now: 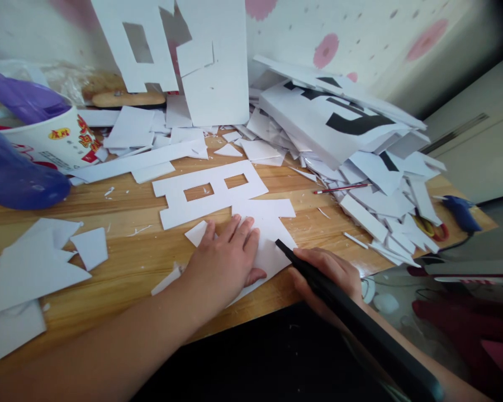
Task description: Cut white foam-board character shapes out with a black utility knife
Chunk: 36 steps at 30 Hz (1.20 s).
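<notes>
**White foam-board shape under the knife at the table's near edge**

White board cut into a blocky shape with two rectangular windows [218,195] lies flat on the wooden table [121,279], its lower end reaching the near edge. The left hand [226,259] rests on that lower end, fingers spread and palm pressed flat, pinning the sheet. Just right of the shape's lower end, the right hand [327,276] is closed around a long black cutting tool [318,285], whose tip meets the sheet's right edge.

To cut cleanly here, it seems wise to keep the flat hand's weight steady and its fingers clear of the tip's path, drawing the tool in one even stroke rather than short jabs.

Beyond the shape, offcuts [151,139] litter the table. Right of it, a red pencil [341,188] lies against a heap of white sheets [339,123]. Left of it sit triangular scraps [33,268] and, farther back, a printed paper cup [54,142].
</notes>
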Motion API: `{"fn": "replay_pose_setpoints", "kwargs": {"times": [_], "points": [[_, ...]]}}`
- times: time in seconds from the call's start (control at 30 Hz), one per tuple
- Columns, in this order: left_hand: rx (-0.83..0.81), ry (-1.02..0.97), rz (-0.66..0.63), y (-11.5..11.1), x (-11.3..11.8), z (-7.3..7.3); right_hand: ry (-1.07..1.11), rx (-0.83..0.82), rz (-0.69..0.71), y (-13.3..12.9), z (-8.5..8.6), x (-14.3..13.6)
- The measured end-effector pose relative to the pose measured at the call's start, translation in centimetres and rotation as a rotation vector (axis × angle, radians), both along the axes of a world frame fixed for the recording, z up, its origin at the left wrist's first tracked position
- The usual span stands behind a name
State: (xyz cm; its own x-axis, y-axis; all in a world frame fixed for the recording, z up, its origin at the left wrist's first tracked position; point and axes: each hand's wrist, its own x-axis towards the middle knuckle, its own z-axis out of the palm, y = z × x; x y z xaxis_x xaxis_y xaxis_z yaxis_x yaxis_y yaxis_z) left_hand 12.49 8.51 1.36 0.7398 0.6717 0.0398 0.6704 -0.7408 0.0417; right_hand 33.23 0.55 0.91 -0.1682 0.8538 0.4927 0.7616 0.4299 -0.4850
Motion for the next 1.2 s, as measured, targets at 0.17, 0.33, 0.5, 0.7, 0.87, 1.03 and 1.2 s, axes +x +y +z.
{"fn": "replay_pose_setpoints", "kwargs": {"times": [0.17, 0.33, 0.5, 0.7, 0.87, 1.03, 1.2], "points": [[0.01, -0.017, -0.01, -0.2, 0.0, -0.2, 0.053, -0.043, -0.022, -0.1, -0.2, -0.1], [-0.007, -0.045, -0.032, 0.2, -0.4, -0.3, 0.451, -0.076, -0.247, 0.1, 0.4, 0.5], [0.117, -0.245, -0.06, 0.3, -3.8, 2.3, 1.073, -0.219, -0.097, 2.0, 2.5, 1.9], [0.172, -0.43, 0.043, -5.1, -8.3, 2.1, 1.149, -0.614, 0.089, 3.2, 1.9, 1.6], [0.098, -0.334, 0.033, -8.6, -7.7, -0.8, 1.189, -0.841, 0.152, 3.9, 1.4, -0.6], [0.071, -0.316, 0.0, -8.6, -6.1, -0.3, 1.27, -0.972, 0.182, 4.5, 2.1, -1.6], [0.115, -0.273, -0.048, -8.2, -5.1, -0.6, 1.196, -0.778, -0.014, 4.5, 1.7, -2.6]]}}
